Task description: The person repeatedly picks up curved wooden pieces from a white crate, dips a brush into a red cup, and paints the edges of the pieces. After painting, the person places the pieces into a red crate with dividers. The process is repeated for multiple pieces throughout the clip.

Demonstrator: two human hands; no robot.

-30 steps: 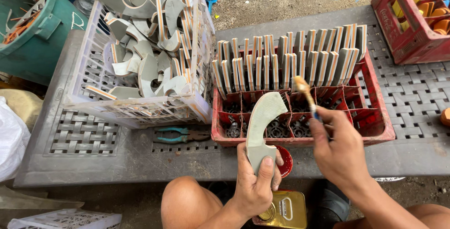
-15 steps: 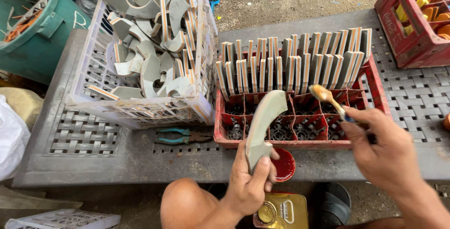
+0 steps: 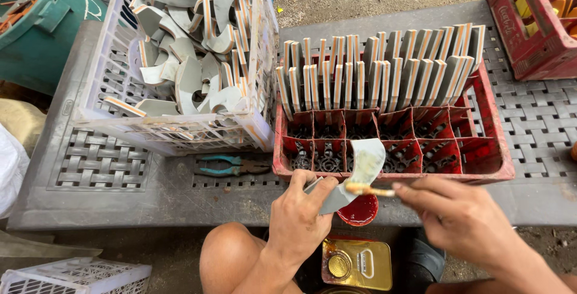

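My left hand (image 3: 302, 210) grips a curved grey piece (image 3: 360, 165) by its lower end, tilted up to the right. My right hand (image 3: 463, 216) holds a small brush (image 3: 366, 190) whose glue-laden tip lies across the piece. Just below them sits a small red cup (image 3: 359, 211), and under it a gold rectangular can (image 3: 356, 264) stands on the ground. Behind the piece is a red divided crate (image 3: 487, 171); its back rows hold several upright grey pieces with orange edges (image 3: 378, 68).
A white basket (image 3: 180, 131) heaped with the same curved pieces sits at left on the grey lattice table (image 3: 99, 168). Teal-handled pliers (image 3: 231, 166) lie before it. A green bin (image 3: 42, 29) stands far left, another red crate (image 3: 529, 23) far right.
The curved piece has dropped lower and tilted. My right hand swung the brush from above the crate down and left onto the piece.
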